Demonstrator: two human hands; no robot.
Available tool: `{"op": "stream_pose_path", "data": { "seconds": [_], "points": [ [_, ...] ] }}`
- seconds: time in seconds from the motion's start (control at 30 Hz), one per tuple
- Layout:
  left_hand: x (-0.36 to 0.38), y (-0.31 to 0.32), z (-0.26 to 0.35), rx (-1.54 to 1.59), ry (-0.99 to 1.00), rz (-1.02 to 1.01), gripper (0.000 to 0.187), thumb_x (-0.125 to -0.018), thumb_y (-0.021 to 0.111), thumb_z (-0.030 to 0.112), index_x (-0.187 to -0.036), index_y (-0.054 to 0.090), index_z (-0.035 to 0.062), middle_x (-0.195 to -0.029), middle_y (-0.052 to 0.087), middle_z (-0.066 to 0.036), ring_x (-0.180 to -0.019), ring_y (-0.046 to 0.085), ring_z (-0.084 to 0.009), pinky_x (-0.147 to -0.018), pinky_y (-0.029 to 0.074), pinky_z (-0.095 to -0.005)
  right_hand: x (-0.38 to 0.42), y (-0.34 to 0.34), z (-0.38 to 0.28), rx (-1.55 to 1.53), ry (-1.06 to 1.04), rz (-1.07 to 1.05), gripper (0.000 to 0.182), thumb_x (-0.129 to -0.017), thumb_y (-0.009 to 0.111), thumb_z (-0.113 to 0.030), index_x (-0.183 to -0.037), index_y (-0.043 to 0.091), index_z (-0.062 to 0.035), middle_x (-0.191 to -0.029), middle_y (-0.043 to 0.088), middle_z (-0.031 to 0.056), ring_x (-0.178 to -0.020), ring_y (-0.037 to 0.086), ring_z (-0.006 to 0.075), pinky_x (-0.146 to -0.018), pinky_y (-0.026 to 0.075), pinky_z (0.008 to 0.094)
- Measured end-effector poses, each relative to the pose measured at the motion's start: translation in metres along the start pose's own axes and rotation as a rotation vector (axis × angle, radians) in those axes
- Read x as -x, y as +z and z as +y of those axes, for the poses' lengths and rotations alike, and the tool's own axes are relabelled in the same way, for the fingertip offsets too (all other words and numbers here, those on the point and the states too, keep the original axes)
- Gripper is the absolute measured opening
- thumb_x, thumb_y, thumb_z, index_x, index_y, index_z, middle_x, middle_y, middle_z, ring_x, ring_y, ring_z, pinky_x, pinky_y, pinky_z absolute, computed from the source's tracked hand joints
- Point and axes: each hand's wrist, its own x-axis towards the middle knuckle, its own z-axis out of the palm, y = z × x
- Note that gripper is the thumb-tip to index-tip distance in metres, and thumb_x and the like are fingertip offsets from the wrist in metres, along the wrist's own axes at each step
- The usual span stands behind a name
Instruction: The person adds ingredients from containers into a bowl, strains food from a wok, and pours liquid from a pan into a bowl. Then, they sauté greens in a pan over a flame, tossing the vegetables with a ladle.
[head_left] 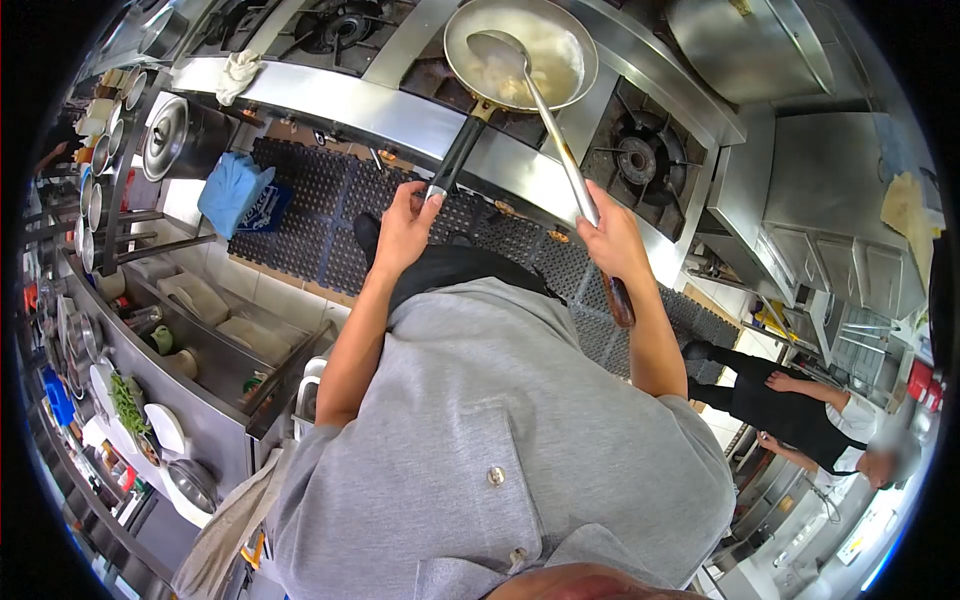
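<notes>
A frying pan (572,92) with pale, creamy liquid and some lumps in it sits over the stove at the top of the head view. My left hand (407,226) is closed round the end of its black handle. In my right hand (612,238) is a long metal ladle (553,128), gripped near its brown-ended handle. The ladle's bowl rests in the pan's liquid, toward the far left side. Its shaft crosses over the pan's near rim.
A bare burner (637,158) lies right of the pan, another (343,32) to the left. A cloth (238,77) lies on the stove's front edge. At left stand a lidded pot (186,140) and a blue bag (234,190). A co-worker in a black apron (790,410) stands at right.
</notes>
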Motion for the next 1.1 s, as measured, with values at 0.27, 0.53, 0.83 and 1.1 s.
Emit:
{"op": "stream_pose_path", "data": {
  "seconds": [0.27, 0.53, 0.83, 1.1],
  "points": [
    [-0.006, 0.002, -0.009, 0.052, -0.005, -0.028, 0.038, -0.089, 0.063, 0.027, -0.112, 0.054, -0.0021, -0.072, 0.061, -0.008, -0.064, 0.056, -0.0136, -0.060, 0.046, -0.0299, -0.011, 0.010, 0.003, -0.090, 0.017, -0.011, 0.055, -0.080, 0.060, -0.014, -0.131, 0.047, 0.0028, -0.066, 0.056, 0.0146, -0.047, 0.055, 0.0199, -0.053, 0.046, 0.0337],
    [-0.008, 0.001, -0.011, 0.069, 0.004, -0.060, 0.039, -0.090, 0.063, 0.027, -0.112, 0.054, -0.0032, -0.072, 0.060, -0.007, -0.064, 0.055, -0.0129, -0.060, 0.045, -0.0288, -0.018, 0.013, -0.003, 0.050, -0.102, 0.006, 0.057, -0.078, 0.062, -0.013, -0.131, 0.047, 0.0021, -0.066, 0.055, 0.0194, -0.055, 0.056, 0.0215, -0.058, 0.046, 0.0353],
    [-0.006, -0.001, -0.013, 0.095, -0.017, -0.052, 0.040, -0.090, 0.063, 0.029, -0.111, 0.054, -0.0031, -0.073, 0.060, -0.007, -0.065, 0.057, -0.0124, -0.060, 0.046, -0.0290, -0.001, 0.005, 0.005, -0.135, 0.043, 0.090, 0.055, -0.078, 0.062, -0.012, -0.130, 0.049, 0.0021, -0.067, 0.057, 0.0171, -0.059, 0.057, 0.0181, -0.057, 0.045, 0.0323],
    [-0.005, 0.000, -0.006, 0.092, -0.115, -0.121, 0.041, -0.093, 0.058, 0.029, -0.118, 0.050, -0.0019, -0.086, 0.060, -0.005, -0.071, 0.055, -0.0095, -0.064, 0.046, -0.0243, 0.045, -0.028, -0.010, -0.391, 0.203, 0.047, 0.056, -0.084, 0.058, 0.001, -0.137, 0.041, 0.0028, -0.073, 0.059, 0.0053, -0.049, 0.048, 0.0050, -0.043, 0.038, 0.0216]
  ]
}}
